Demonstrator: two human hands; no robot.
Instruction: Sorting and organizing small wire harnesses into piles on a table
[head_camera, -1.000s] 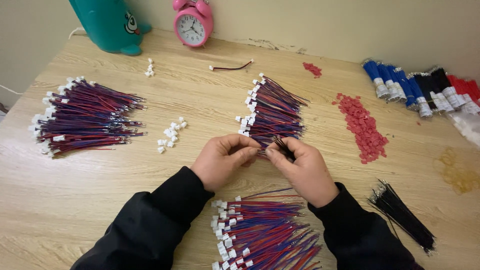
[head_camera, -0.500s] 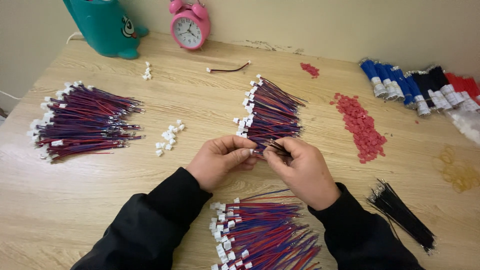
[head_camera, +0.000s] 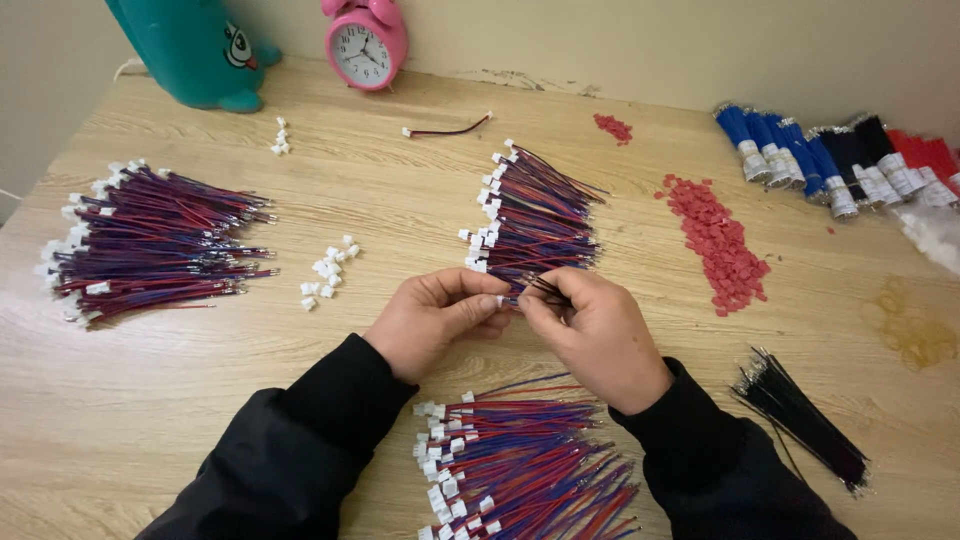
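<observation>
From the head cam I see both hands meeting at table centre, just in front of the middle wire pile. Left hand (head_camera: 435, 320) has thumb and fingertips pinched tight on a small white connector (head_camera: 500, 300), mostly hidden by the fingers, so I can't make out its shape beyond a pale plastic end. Right hand (head_camera: 595, 335) is curled closed round a short bunch of thin black wires (head_camera: 548, 290), their ends fanning up and left towards the connector; whether a wire is seated in it I cannot tell. The black wires are dark and fine, only the upper part showing above the fist. Directly behind the hands lies a pile of red-and-blue leads with white plugs (head_camera: 535, 225), plugs on its left side. A second such pile (head_camera: 520, 465) sits near the bottom edge between the black sleeves, and a third, larger pile (head_camera: 150, 240) lies well apart at the left. Loose white housings (head_camera: 325, 275) are scattered between the left pile and the hands. Red plastic bits (head_camera: 718, 245) form a strip to the right; a bundle of black wires (head_camera: 800, 420) lies just beside the right sleeve. Blue, black and red wire bundles (head_camera: 830, 165) line the far right edge of the wooden table (head_camera: 400, 190). Pink alarm clock (head_camera: 362, 45) and teal figure (head_camera: 190, 50) stand by the wall
</observation>
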